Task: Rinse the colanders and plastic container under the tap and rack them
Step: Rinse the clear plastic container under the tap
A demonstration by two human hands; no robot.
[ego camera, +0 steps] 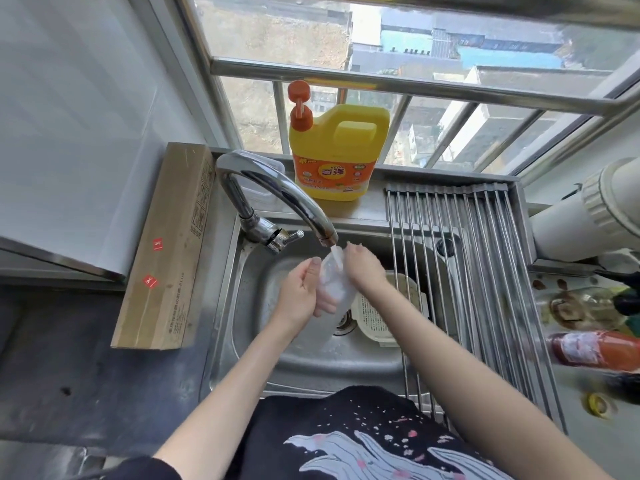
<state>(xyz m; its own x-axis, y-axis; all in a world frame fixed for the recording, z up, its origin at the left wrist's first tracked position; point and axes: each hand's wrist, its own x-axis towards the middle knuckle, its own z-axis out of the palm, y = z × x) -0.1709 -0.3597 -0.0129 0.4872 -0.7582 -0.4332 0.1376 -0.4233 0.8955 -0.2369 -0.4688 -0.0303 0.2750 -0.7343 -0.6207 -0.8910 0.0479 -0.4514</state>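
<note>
While water runs from the tap (277,199), two hands hold a clear plastic container (333,285) over the sink (311,358).

From left: a cardboard box (166,251) stands on the counter (69,358); the left hand (301,292) has its grip curled round the container, the right hand (363,266) pinches its upper edge under the stream; a pale colander (377,320) lies in the basin just right; a roll-up rack (485,271) spans the sink's right side.

Daylit barred window (398,84), white wall (86,98)
</note>
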